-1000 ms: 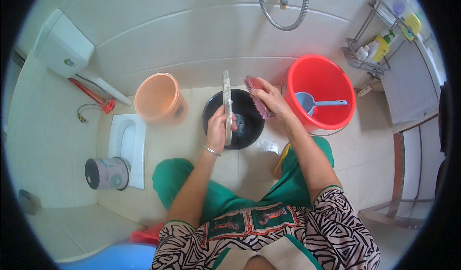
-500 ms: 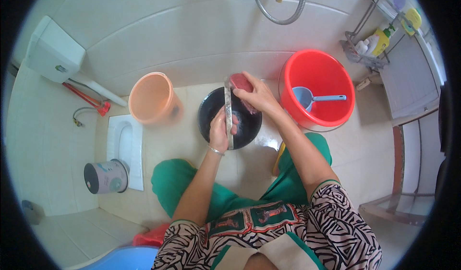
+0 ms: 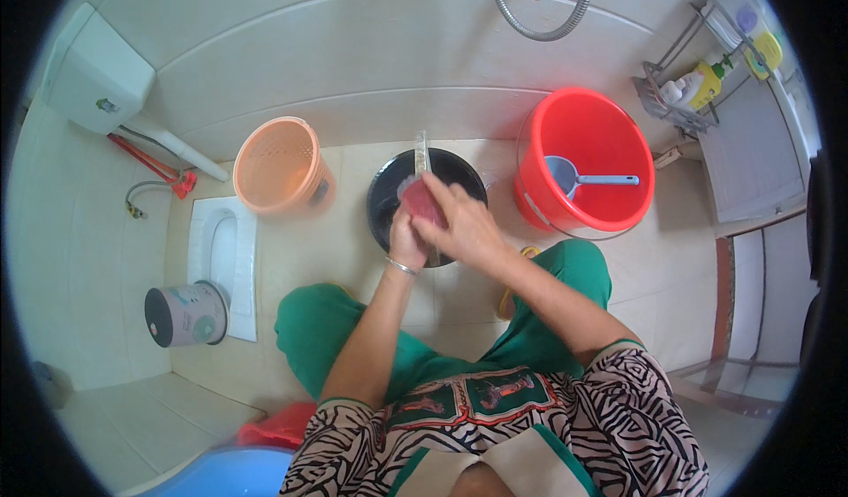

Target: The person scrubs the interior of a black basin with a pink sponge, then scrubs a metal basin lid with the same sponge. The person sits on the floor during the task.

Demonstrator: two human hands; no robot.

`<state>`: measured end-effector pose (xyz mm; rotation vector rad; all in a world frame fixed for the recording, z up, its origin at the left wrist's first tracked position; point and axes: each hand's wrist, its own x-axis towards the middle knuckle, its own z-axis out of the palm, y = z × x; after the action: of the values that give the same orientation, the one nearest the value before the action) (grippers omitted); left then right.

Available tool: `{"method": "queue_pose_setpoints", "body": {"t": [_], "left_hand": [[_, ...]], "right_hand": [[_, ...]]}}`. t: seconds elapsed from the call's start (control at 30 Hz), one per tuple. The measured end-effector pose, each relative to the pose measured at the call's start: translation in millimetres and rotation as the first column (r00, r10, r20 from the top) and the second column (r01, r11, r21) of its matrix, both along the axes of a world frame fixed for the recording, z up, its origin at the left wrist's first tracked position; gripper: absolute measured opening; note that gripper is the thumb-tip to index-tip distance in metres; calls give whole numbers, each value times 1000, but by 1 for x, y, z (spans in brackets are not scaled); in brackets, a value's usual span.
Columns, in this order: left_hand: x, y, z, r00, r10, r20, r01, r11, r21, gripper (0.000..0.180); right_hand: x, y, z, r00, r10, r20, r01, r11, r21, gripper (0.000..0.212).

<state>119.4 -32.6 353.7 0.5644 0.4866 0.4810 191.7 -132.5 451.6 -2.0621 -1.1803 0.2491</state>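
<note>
A black round basin (image 3: 475, 186) stands on the floor in front of me. Over it, my left hand (image 3: 406, 242) grips a long, narrow, whitish strip (image 3: 421, 151) with dark specks, its far end pointing toward the wall. My right hand (image 3: 466, 225) is closed on a dark red scrub brush (image 3: 422, 204), which lies across the strip close to my left fingers. Brush and right hand cover the strip's middle and most of my left fingers. What kind of part the strip is, I cannot tell.
Right of the basin stands a red bucket (image 3: 534, 192) with a blue-grey dipper (image 3: 605, 180) inside. To the left are a peach basket (image 3: 274, 170), a squat toilet (image 3: 240, 258) and a small bin (image 3: 190, 314). A shower hose (image 3: 565, 30) hangs on the wall ahead.
The brush in my right hand has moved nearer to me along the strip, from its far part down to my left hand. My left hand keeps hold of the strip.
</note>
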Motion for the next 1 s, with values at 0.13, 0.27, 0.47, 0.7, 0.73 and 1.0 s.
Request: {"method": "queue_pose_setpoints", "body": {"t": [0.13, 0.27, 0.47, 0.7, 0.73, 1.0], "left_hand": [[-2, 3, 0, 995, -95, 33, 95, 995, -21, 32], [-3, 4, 11, 987, -139, 80, 136, 990, 41, 32], [-1, 9, 12, 985, -159, 72, 153, 985, 75, 33], [1, 2, 10, 991, -118, 61, 120, 993, -21, 31], [1, 0, 11, 988, -138, 77, 136, 990, 28, 32], [3, 7, 15, 972, -211, 101, 205, 977, 65, 36]], "right_hand": [[-5, 1, -6, 992, -63, 108, 60, 998, 30, 70], [44, 51, -12, 985, -126, 122, 125, 992, 14, 66], [45, 54, -9, 985, -107, 138, 100, 993, 60, 66], [-23, -9, -11, 984, -106, 145, 98, 993, 63, 71], [-13, -3, -10, 973, -134, 189, 120, 989, 83, 71], [64, 52, -11, 966, -155, 205, 170, 984, -55, 67]]}}
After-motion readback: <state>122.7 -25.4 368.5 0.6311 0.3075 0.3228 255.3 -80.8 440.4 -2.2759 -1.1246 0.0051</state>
